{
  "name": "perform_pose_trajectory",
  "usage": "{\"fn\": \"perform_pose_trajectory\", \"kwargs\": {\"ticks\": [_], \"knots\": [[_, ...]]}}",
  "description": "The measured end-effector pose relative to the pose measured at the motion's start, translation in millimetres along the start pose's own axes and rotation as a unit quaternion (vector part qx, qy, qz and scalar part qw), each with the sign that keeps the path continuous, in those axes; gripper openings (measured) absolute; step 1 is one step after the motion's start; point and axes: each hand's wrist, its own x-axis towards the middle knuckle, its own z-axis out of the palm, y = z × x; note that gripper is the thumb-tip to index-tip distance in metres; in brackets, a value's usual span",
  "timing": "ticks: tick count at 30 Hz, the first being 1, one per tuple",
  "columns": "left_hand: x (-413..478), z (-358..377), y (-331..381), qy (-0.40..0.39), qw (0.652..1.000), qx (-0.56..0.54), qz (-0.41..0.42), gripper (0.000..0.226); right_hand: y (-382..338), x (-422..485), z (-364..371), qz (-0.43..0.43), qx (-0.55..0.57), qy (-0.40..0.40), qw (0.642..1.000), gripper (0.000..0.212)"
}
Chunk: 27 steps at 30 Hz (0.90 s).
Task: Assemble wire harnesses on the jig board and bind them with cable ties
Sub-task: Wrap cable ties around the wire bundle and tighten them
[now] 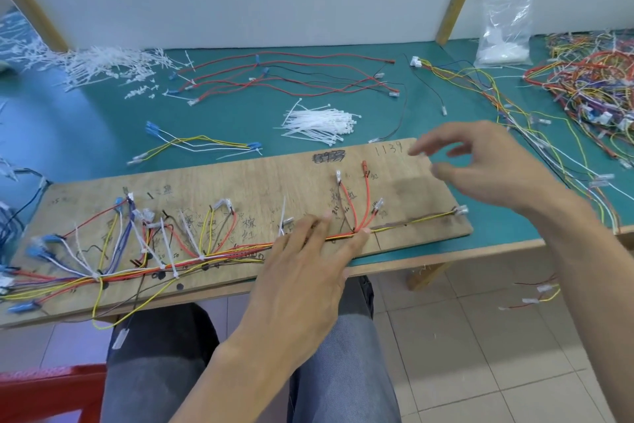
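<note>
Two hands over the jig board (411, 189). Left hand (308, 271) lies flat, fingers straight, pressing the trunk of the wire harness (223, 252) onto the board right of its middle; nothing gripped. Right hand (480, 165) hovers above the board's far right corner, fingers loosely bent and spread, blurred, nothing seen in it. Harness runs along the board's near edge, branches fanning toward its far edge, white ties at several junctions. Bundle of cable ties (319, 125) lies on the green table (85, 134) just beyond the board's far edge. Loose red wires (291, 76) lie farther beyond; tangled wire pile (590, 79) well right of the board
</note>
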Motion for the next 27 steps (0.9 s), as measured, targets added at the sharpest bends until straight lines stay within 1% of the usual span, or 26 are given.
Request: {"fn": "perform_pose_trajectory", "kwargs": {"ticks": [2, 3, 6, 10, 13, 16, 21, 23, 27], "knots": [[2.7, -3.5, -2.8, 0.004, 1.000, 0.010, 0.000, 0.059, -24.5, 30.3, 24.2, -0.005, 0.000, 0.018, 1.000, 0.014], [3.5, -7.0, -3.9, 0.009, 1.000, 0.005, -0.012, 0.058, -34.0, 45.7, 38.0, -0.004, -0.001, 0.023, 1.000, 0.009], [6.3, -13.8, -7.4, 0.009, 0.999, -0.031, -0.040, 0.052, -48.0, 86.2, 76.7, 0.005, -0.011, 0.023, 1.000, 0.008], [10.8, -19.5, -7.6, -0.005, 0.999, -0.025, -0.048, 0.051, -50.3, 118.2, 105.2, 0.047, -0.044, 0.026, 0.998, 0.007], [12.9, -23.0, -4.5, -0.018, 0.998, -0.017, -0.061, 0.051, -44.8, 130.3, 110.4, 0.067, -0.047, 0.034, 0.996, 0.008], [12.7, -20.9, -7.5, -0.005, 0.998, -0.032, -0.061, 0.049, -40.3, 137.9, 107.4, 0.070, -0.039, 0.017, 0.997, 0.013], [12.7, -19.3, -10.7, 0.018, 0.997, -0.043, -0.057, 0.049, -37.8, 143.9, 106.5, 0.043, -0.067, -0.014, 0.997, 0.024], [13.7, -18.1, -11.2, 0.018, 0.997, -0.046, -0.060, 0.050, -36.7, 144.1, 106.6, 0.037, -0.050, -0.005, 0.998, 0.022], [12.4, -15.3, -11.6, 0.017, 0.997, -0.049, -0.062, 0.049, -37.1, 135.6, 101.6, 0.030, -0.016, 0.049, 0.998, 0.009]]}}
